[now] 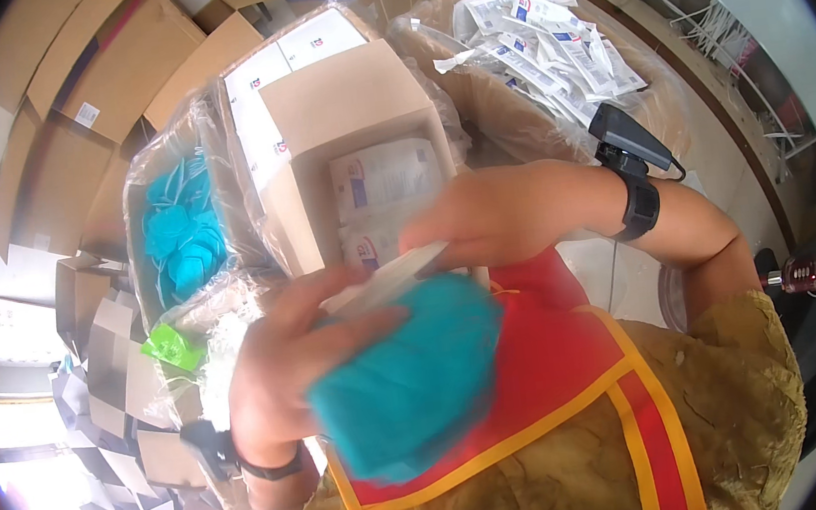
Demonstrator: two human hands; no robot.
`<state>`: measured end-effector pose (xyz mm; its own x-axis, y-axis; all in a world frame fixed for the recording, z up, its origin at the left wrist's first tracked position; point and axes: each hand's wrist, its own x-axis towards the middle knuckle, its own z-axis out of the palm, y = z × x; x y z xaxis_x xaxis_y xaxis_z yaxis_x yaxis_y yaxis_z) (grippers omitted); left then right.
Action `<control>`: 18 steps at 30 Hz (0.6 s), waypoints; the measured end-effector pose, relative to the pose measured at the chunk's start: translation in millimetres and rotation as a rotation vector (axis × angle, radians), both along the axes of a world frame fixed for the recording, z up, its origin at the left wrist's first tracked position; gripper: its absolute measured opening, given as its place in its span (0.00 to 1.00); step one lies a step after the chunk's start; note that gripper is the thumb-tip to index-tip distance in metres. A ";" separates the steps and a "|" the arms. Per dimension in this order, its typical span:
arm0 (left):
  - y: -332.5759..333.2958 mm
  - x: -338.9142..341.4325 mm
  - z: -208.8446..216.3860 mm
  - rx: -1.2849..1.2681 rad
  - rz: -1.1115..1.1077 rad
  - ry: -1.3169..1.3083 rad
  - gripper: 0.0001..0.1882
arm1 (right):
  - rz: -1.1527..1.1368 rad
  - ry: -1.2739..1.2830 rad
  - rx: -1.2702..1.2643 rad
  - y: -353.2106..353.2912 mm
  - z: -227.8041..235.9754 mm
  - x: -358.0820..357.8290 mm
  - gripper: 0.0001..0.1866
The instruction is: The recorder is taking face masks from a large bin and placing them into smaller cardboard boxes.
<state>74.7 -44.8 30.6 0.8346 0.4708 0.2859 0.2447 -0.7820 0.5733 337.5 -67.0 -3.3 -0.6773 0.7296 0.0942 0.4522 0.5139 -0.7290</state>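
Note:
A blurred turquoise piece of folded, cloth-like material (pixel 412 375) is in my left hand (pixel 287 344), in front of the red apron. The left fingers are closed around its upper edge. Just above it a flat white packet (pixel 395 275) lies tilted, its far end pinched by my right hand (pixel 459 217). The left fingers also touch this packet; whether it goes inside the turquoise piece I cannot tell. Beneath the hands stands an open cardboard carton (pixel 349 92) with flat white packets (pixel 384 179) in it. Motion smears both hands.
Turquoise pieces (pixel 186 230) fill a plastic-lined box at the left, beside a bright green item (pixel 173 347). At the back right, a lined box holds many white packets (pixel 555 47). White cartons (pixel 255 106) sit behind the open one. Empty cardboard boxes (pixel 128 357) crowd the left.

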 end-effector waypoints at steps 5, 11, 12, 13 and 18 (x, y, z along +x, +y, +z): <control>-8.0 6.1 -1.6 0.298 -0.023 0.389 0.21 | 0.026 -0.083 0.006 0.8 16.0 -19.3 0.08; -6.9 2.4 3.9 0.314 -0.018 0.401 0.24 | -0.104 -0.225 0.489 -9.8 7.9 -14.8 0.06; -7.0 2.5 3.5 0.313 -0.017 0.398 0.24 | -0.107 -0.229 0.560 -10.4 8.5 -13.6 0.05; -7.0 3.3 3.2 0.328 -0.037 0.411 0.24 | -0.106 -0.231 0.559 -9.3 9.3 -16.5 0.05; -3.9 5.4 6.3 0.340 -0.118 0.469 0.24 | -0.045 -0.339 0.561 -12.9 15.9 -26.6 0.04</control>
<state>80.0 -48.7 36.9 0.9494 0.3139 -0.0074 0.3119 -0.9402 0.1369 311.0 -79.8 12.6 -0.7062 0.6603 0.2555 0.6397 0.7498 -0.1694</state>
